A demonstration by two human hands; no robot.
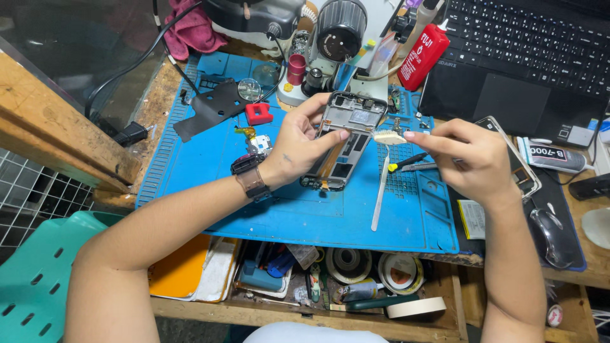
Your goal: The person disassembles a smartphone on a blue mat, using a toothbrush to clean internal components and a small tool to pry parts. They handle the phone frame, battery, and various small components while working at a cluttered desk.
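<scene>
My left hand (298, 146) grips an opened phone frame (346, 136) with its insides showing, tilted up above a blue work mat (305, 209). My right hand (467, 155) pinches the head of a white toothbrush (381, 184), its bristle end touching the right edge of the phone frame. The brush handle hangs down toward the mat. A dark watch sits on my left wrist.
A microscope base (330, 38) and red bottle (424, 56) stand behind the mat. A laptop (527, 57), glue tube (553, 157) and mouse (551, 236) lie at right. Small parts (257, 141) rest on the mat's left. An open drawer (356, 279) with tape rolls is below.
</scene>
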